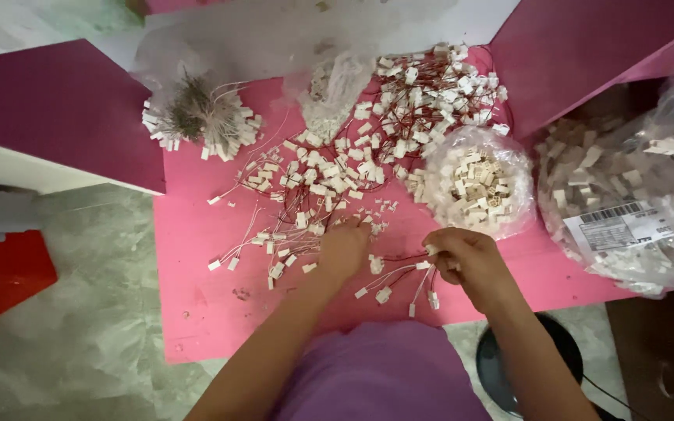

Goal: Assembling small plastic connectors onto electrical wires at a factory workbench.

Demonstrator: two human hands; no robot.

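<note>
My left hand (343, 249) rests fingers-down on the pink table (196, 312), at the near edge of a scattered pile of small white connectors with thin red and white wires (329, 179). What its fingers hold is hidden. My right hand (466, 257) is pinched on a white connector whose red wire trails down toward a few loose wired connectors (388, 290) between both hands.
A clear bag of white connector housings (481, 183) sits just beyond my right hand. A bigger bag with a label (626, 226) lies at the right. A bound bundle of wired connectors (196, 121) lies at the far left. Dark pink boards stand at both sides.
</note>
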